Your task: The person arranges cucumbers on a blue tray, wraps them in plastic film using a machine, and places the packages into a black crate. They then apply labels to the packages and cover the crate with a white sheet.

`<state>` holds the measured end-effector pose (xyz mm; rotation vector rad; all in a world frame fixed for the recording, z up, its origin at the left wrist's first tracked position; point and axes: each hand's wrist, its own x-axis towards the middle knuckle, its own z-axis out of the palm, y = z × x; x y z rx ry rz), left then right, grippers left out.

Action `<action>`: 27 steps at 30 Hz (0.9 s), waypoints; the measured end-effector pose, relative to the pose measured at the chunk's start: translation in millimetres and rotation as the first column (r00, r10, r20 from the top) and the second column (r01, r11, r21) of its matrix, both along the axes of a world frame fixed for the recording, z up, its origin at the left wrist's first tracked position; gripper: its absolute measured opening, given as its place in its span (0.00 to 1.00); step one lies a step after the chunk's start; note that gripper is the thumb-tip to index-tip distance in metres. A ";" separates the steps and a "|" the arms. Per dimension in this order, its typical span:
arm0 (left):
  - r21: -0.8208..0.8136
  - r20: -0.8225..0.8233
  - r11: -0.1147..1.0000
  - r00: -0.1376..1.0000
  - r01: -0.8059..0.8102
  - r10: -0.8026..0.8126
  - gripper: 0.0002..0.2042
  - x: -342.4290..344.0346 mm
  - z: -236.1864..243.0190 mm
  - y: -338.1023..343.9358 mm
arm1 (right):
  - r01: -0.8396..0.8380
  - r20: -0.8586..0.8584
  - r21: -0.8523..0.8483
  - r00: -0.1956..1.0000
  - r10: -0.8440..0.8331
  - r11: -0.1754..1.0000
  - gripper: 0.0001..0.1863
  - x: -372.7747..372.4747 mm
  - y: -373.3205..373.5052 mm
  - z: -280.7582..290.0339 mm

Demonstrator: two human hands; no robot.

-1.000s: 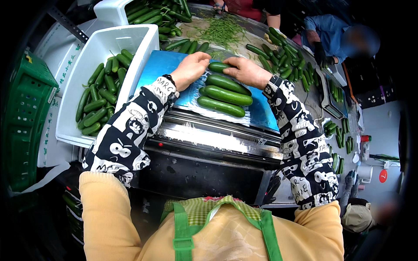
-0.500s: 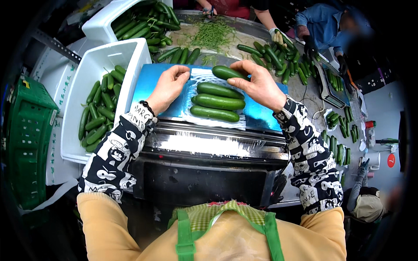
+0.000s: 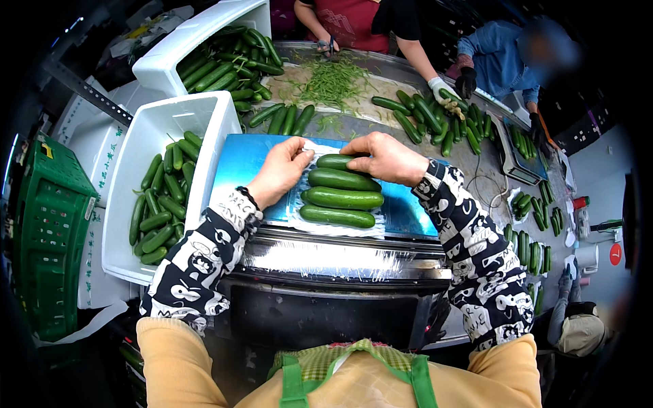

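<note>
Four cucumbers [image 3: 340, 198] lie crosswise in a row on a white foam net [image 3: 340, 231], which rests on a blue plate [image 3: 238, 163] with a steel front edge [image 3: 340, 262]. My right hand [image 3: 388, 160] grips the back cucumber [image 3: 333, 162] from above, fingers and thumb closed round its right part. At the net's back left corner, my left hand [image 3: 275, 173] is pinched on its edge, beside the cucumber's left end.
Two white foam boxes [image 3: 112, 204] [image 3: 163, 64] with cucumbers sit left, beside a green crate [image 3: 54, 204]. Across the steel table are cut scraps [image 3: 326, 85], loose cucumbers [image 3: 422, 115] and a scale [image 3: 517, 156]. Co-workers [image 3: 357, 24] [image 3: 503, 54] stand opposite; another [image 3: 578, 326] is at right.
My right hand has brought the lifted cucumber down onto the back of the row. My left hand has moved in to the net's corner. The whole view has shifted slightly.
</note>
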<state>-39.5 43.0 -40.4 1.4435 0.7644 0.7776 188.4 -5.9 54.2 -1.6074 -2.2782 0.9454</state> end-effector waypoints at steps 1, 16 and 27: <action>0.039 0.014 0.999 0.999 -0.035 0.035 0.08 6.1 -3.0 -3.4 | 0.030 -0.007 0.016 1.000 -0.030 0.999 0.17 -0.9 -0.4 -2.2; -0.035 0.077 0.990 0.987 -0.139 0.141 0.06 14.3 3.7 -13.4 | 0.061 -0.095 0.062 0.994 -0.055 0.996 0.16 -4.6 -1.8 -13.9; 0.192 -0.002 0.966 0.985 -0.171 0.175 0.08 13.7 -2.0 -8.0 | 0.088 -0.038 0.135 0.996 -0.083 0.987 0.15 -2.8 2.9 -47.2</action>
